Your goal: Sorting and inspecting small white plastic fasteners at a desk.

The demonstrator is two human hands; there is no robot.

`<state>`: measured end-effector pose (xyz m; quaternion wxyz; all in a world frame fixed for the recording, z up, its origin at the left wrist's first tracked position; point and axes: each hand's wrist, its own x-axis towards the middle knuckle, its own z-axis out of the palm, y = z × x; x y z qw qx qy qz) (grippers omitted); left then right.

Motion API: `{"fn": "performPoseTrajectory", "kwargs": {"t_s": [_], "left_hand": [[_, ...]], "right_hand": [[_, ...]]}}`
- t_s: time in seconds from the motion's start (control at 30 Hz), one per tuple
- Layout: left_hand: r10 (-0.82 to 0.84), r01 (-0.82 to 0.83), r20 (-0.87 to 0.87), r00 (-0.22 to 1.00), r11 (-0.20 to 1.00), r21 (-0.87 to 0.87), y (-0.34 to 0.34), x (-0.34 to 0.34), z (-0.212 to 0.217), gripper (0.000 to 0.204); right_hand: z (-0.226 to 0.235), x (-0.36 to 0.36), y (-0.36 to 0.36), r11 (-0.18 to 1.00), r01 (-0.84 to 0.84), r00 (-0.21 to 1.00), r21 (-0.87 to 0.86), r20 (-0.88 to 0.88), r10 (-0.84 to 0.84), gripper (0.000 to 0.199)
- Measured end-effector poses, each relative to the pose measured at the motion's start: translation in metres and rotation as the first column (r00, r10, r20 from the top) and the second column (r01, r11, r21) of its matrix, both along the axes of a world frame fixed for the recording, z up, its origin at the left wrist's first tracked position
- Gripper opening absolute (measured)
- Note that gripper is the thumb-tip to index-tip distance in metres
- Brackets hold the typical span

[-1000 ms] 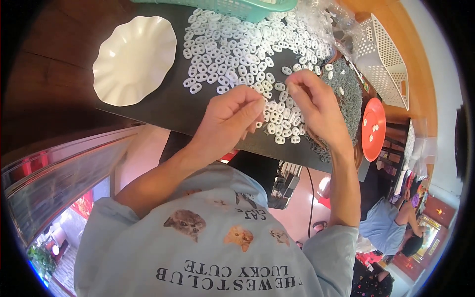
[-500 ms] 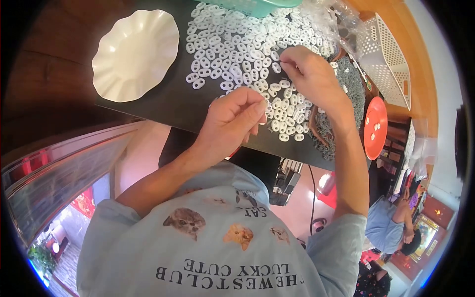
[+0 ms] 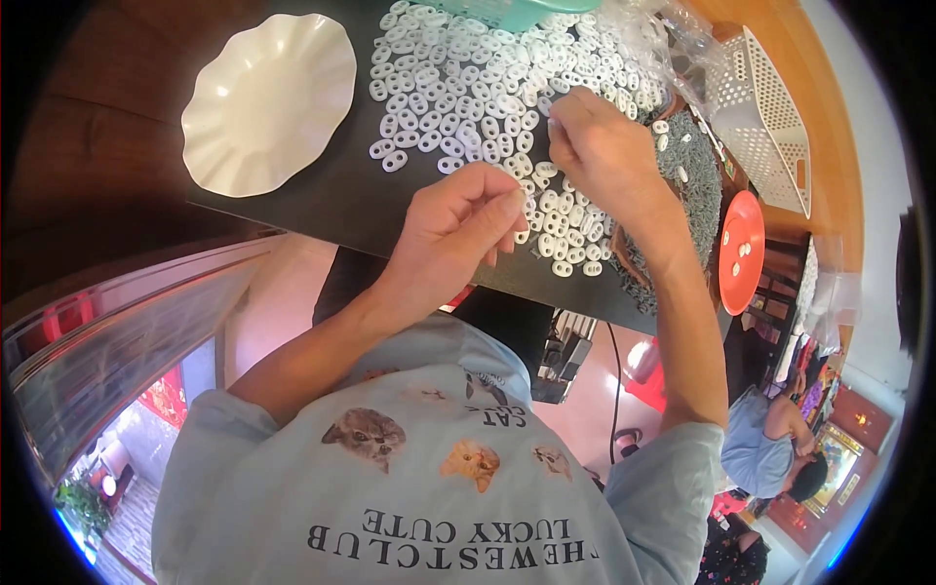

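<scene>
In the head view, we look down on two bare hands working over a black table spread with small white pieces. The left hand hangs at the table's near edge, thumb tip pressed to the forefinger in a narrow pinch; we cannot tell whether anything small sits inside it. The right hand is farther out, above the pieces, its fingers curled and drawn together; their tips are turned away, so we cannot tell whether they grip a piece. We judge the left hand to be kept close to the body for steadiness, and the right placed where loose pieces lie within easy reach. The pieces form a broad, mostly single layer below a green basket, perhaps so that each can be picked singly, with a tighter cluster between the hands and the near edge. Each piece is a rounded oval, smooth and pale, with two holes side by side; some overlap or lean. A gray heap lies just beyond the right forearm, with a few white bits on it, and a red plate beside it carries several more. A white wavy-rimmed plate stands at the left, apart from the pieces.
</scene>
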<state>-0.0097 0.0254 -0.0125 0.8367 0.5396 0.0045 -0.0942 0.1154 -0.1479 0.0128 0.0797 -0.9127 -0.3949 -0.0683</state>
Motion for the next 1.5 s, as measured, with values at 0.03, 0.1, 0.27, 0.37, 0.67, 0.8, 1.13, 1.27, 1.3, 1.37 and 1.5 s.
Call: {"fn": "performPoseTrajectory", "kwargs": {"t_s": [0.03,0.1,0.27,0.37,0.67,0.8,1.13,1.27,1.3,1.37,1.5], "left_hand": [[0.01,-0.009,0.039,0.999,1.0,-0.016,0.003,0.0,0.0,0.015],[0.033,-0.031,0.073,0.997,0.999,-0.032,0.006,0.002,-0.004,0.016],[0.116,-0.107,0.043,0.992,0.978,-0.177,-0.002,0.006,0.0,0.018],[0.06,-0.052,0.03,0.998,0.972,-0.231,-0.005,0.003,0.003,0.018],[0.029,-0.025,0.011,1.0,0.954,-0.3,-0.011,0.003,0.003,0.019],[-0.004,0.004,0.001,1.0,0.952,-0.307,-0.015,0.003,0.001,0.021],[-0.029,0.027,-0.036,0.999,0.999,-0.045,-0.017,0.003,0.006,0.014],[-0.034,0.034,-0.033,0.999,0.999,-0.003,-0.017,0.003,0.008,0.013],[-0.032,0.032,-0.034,0.999,0.999,-0.004,-0.016,0.003,0.008,0.013],[-0.077,0.077,-0.019,0.997,0.997,-0.016,-0.015,0.003,0.007,0.013],[-0.054,0.054,-0.007,0.999,0.998,-0.013,-0.018,0.004,0.007,0.011]], "right_hand": [[0.003,-0.003,-0.002,1.0,0.002,1.0,-0.001,-0.001,-0.002,0.009],[0.015,-0.016,-0.003,0.967,0.043,0.962,0.253,-0.271,0.028,0.008],[0.023,-0.048,0.0,0.713,0.455,0.678,0.534,-0.727,0.111,0.014],[0.017,-0.053,0.001,0.596,0.501,0.704,0.628,-0.696,0.141,0.023],[0.002,-0.065,-0.017,0.684,0.483,0.721,0.547,-0.692,0.044,0.008],[0.002,-0.067,-0.028,0.776,0.411,0.74,0.479,-0.672,0.023,0.006],[0.024,-0.065,-0.03,0.6,0.624,0.529,0.501,-0.836,0.148,0.014],[0.023,-0.066,-0.03,0.646,0.581,0.535,0.495,-0.831,0.155,0.013],[0.023,-0.066,-0.03,0.647,0.58,0.534,0.494,-0.831,0.156,0.013],[0.025,-0.067,-0.029,0.648,0.597,0.513,0.473,-0.846,0.145,0.012],[0.026,-0.067,-0.029,0.664,0.578,0.518,0.475,-0.842,0.152,0.012]]}}
